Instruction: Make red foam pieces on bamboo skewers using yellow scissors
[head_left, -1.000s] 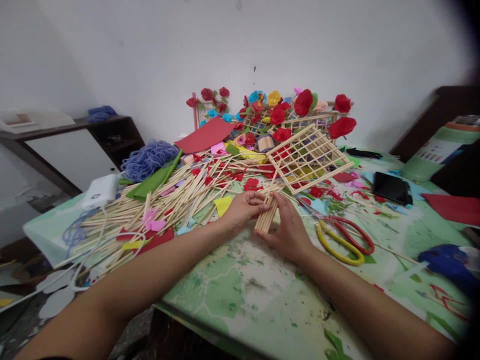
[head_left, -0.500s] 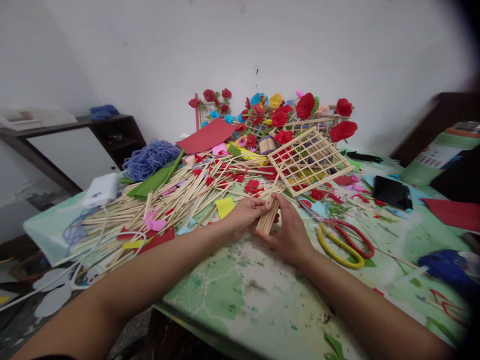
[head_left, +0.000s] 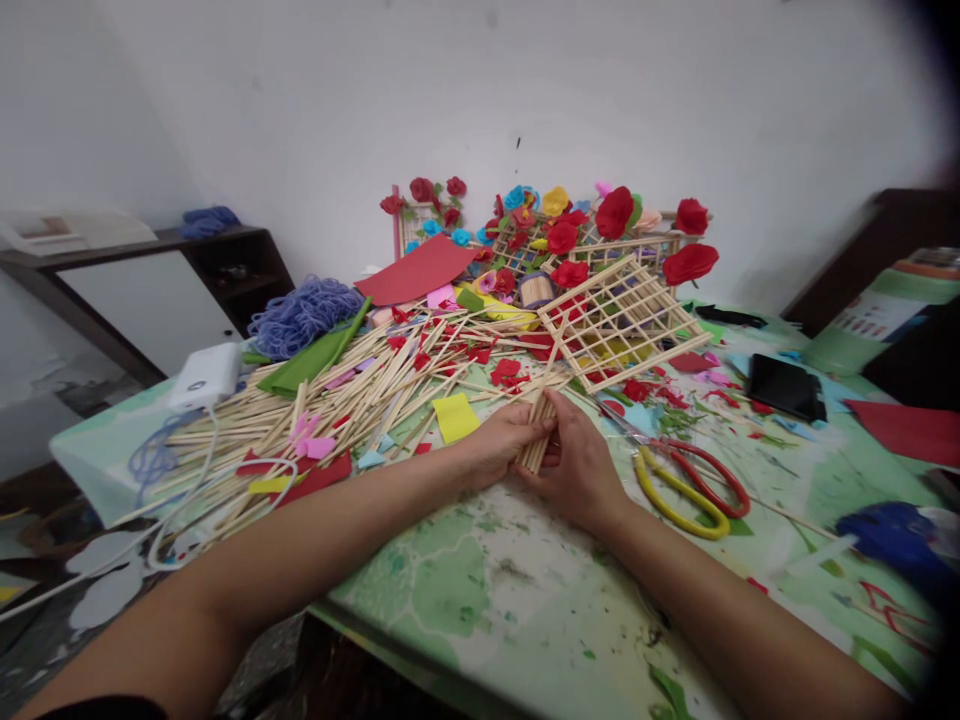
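Both my hands meet over the table around a small bundle of thin wooden sticks (head_left: pixel 534 455). My left hand (head_left: pixel 501 440) pinches the bundle from the left, thumb on top. From the right, my right hand (head_left: pixel 581 460) wraps round the same sticks, its fingers partly hidden behind them. One stick pokes out of the bundle toward the far side. Just beyond lies a lattice of sticks (head_left: pixel 622 325). Scissors (head_left: pixel 686 485) with yellow and red handles rest right of my right hand. A yellow paper square (head_left: pixel 454 418) sits beside my left hand.
A large heap of loose sticks (head_left: pixel 375 385) spreads left, with blue-purple yarn (head_left: pixel 304 318) behind it. Red paper flowers (head_left: pixel 615 212) stand at the back. On the right are a black phone (head_left: pixel 784 387), a blue glue gun (head_left: pixel 896 535) and a green bottle (head_left: pixel 874 315). A white cable (head_left: pixel 206 470) trails left.
My left thumb and fingers have shifted slightly right over the sticks, and my right fingers have closed further round the bundle. The view has moved a little.
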